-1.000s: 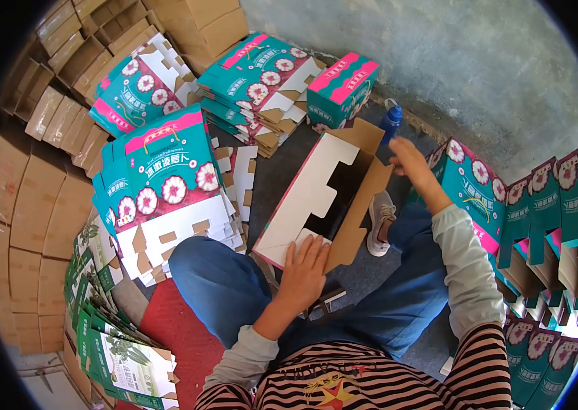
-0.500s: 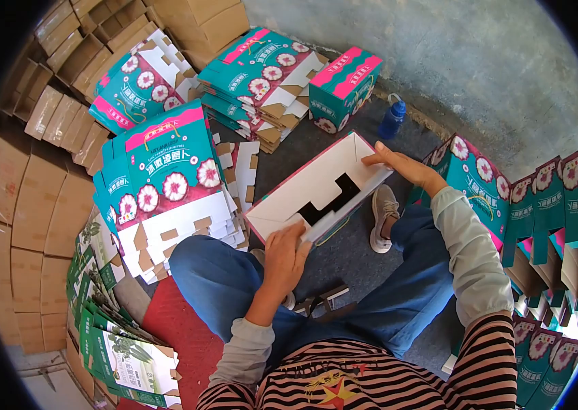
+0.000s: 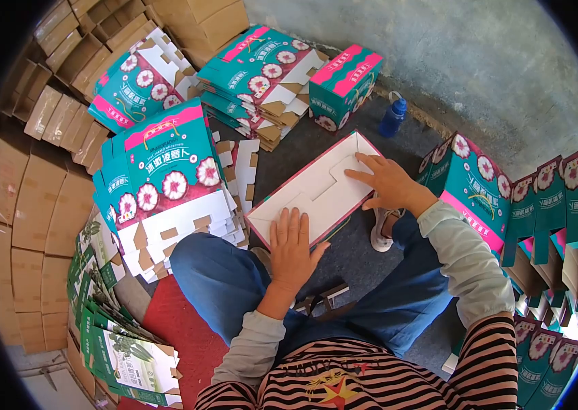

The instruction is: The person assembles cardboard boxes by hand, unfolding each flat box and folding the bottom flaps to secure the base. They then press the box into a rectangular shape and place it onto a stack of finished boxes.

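A cardboard gift box (image 3: 306, 186) stands between my knees, its white panel facing up and its flaps folded flat against each other along a stepped seam. My left hand (image 3: 291, 247) lies on the near-left end of that panel, fingers spread. On the far-right end rests my right hand (image 3: 388, 181), also with its fingers apart, pressing on the flap. Only a thin strip of the box's coloured side shows beneath the white panel.
Flat teal carton blanks (image 3: 166, 164) lie in stacks to my left. A finished teal box (image 3: 343, 89) and a blue bottle (image 3: 392, 117) stand by the wall. More boxes (image 3: 473, 181) are at right. Green cartons (image 3: 128, 355) lie lower left, near brown cardboard boxes (image 3: 29, 225).
The dark opening in the box has closed as its white flaps came down flat. Both hands have moved from the box's edges onto the top of the panel.
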Demonstrator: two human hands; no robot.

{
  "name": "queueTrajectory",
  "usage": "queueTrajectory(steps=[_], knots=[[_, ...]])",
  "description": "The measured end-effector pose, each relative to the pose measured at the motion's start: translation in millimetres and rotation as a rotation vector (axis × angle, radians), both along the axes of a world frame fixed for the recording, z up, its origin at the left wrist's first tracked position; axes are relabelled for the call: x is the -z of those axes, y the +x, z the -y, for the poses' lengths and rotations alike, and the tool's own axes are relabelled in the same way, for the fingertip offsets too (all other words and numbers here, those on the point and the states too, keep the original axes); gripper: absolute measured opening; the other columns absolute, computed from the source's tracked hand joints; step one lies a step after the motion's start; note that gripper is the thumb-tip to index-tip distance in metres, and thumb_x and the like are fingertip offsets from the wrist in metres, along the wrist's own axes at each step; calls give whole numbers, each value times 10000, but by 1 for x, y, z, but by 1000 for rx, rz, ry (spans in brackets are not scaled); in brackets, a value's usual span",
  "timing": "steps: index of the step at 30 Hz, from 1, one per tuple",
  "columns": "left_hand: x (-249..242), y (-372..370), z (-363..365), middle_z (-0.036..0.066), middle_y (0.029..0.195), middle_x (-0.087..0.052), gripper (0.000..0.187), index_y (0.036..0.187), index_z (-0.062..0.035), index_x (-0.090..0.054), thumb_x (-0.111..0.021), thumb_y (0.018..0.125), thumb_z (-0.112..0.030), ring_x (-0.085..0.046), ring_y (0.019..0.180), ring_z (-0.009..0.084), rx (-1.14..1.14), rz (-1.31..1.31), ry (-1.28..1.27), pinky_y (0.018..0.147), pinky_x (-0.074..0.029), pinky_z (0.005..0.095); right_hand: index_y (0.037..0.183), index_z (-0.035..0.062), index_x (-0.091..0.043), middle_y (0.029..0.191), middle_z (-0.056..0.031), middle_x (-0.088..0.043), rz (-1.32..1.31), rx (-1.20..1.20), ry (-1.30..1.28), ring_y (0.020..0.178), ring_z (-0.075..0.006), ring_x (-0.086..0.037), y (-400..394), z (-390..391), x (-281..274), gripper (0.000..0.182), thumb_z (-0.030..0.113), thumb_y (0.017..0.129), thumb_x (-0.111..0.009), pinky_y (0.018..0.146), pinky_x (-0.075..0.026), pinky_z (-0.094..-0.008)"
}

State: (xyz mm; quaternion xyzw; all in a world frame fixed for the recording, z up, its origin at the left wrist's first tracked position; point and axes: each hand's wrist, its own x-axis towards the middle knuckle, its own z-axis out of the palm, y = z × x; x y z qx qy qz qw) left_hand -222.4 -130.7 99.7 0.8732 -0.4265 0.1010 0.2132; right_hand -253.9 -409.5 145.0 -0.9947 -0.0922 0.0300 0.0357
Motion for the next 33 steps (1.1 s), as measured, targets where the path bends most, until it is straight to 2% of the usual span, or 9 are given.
queueTrajectory(steps=[3,14,23,26,29,33], knots=[[9,3,-1,211,1321,-436,601,1235,42,-486,-597,823,-381,-370,1257,362,14,0,22,1050,-250,506,1342,240,-443,1403,-163,-367,-12,17,1,1266,-328,-384,1,1,3,792,364,639,-784,986,-362,-422],[22,6,1,245,1247,-497,551,1205,63,-490,-556,861,-362,-443,1192,366,85,-64,91,1046,-282,468,1276,313,-521,1356,-102,-439,-242,10,-124,1250,-311,-392,17,5,11,672,420,655,-754,955,-382,-420],[21,2,2,241,1230,-511,520,1190,62,-503,-547,872,-347,-460,1162,368,78,-79,78,1022,-318,450,1272,319,-524,1350,-98,-448,-276,11,-129,1259,-312,-381,15,5,9,647,438,672,-736,941,-406,-417],[21,0,3,238,1222,-517,513,1186,61,-507,-551,868,-339,-461,1154,372,79,-101,72,1009,-329,446,1266,318,-528,1357,-99,-442,-392,35,-135,1263,-322,-375,14,2,2,633,437,680,-732,961,-390,-421],[18,1,6,235,1231,-507,502,1179,56,-511,-574,852,-320,-456,1155,374,64,-97,66,1001,-334,444,1304,313,-491,1394,-119,-408,-343,20,-107,1301,-355,-330,12,7,8,671,463,688,-712,991,-365,-435],[8,1,-3,242,1269,-467,484,1189,41,-503,-614,827,-261,-446,1166,379,69,-108,-38,1004,-331,438,1302,186,-493,1358,-148,-435,-172,31,56,1256,-342,-389,12,11,10,646,433,738,-686,1005,-359,-425]])
